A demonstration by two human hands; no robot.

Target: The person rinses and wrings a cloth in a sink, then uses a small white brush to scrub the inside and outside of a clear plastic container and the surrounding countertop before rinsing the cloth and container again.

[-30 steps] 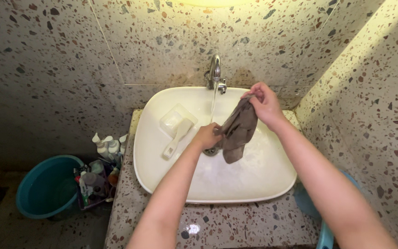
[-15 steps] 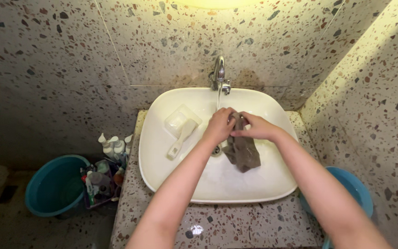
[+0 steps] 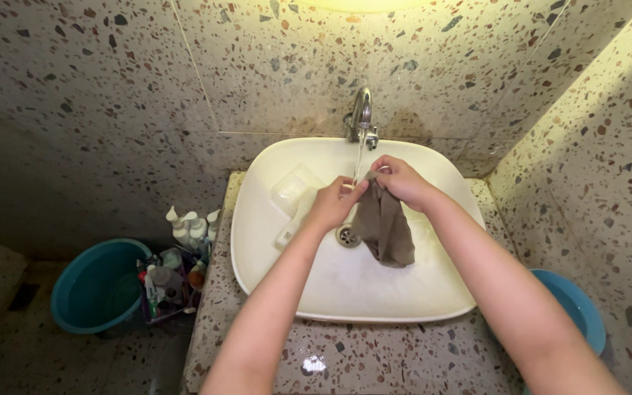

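While water runs from the tap, both hands hold one cloth up by its top edge.

Landmark: the tap, at the back rim of the sink; a thin stream falls from it toward the drain.
Cloth: the brown cloth hangs just in front of the tap, its top edge raised beside the stream and its lower end drooping into the basin to the right of the drain, likely so the wet part stays over the sink.
Left hand: the left hand is below and slightly left of the tap, its grip pinched shut on the cloth's upper corner.
Right hand: the right hand is below and right of the tap, fingers closed on the same top edge, touching the left hand's fingertips.
Brush and dish: a white brush and clear soap dish lie left of the tap, inside the basin.
Tabletop: speckled stone tabletop carries the sink.
Floor: bottles and a teal bucket sit well left of the tap.
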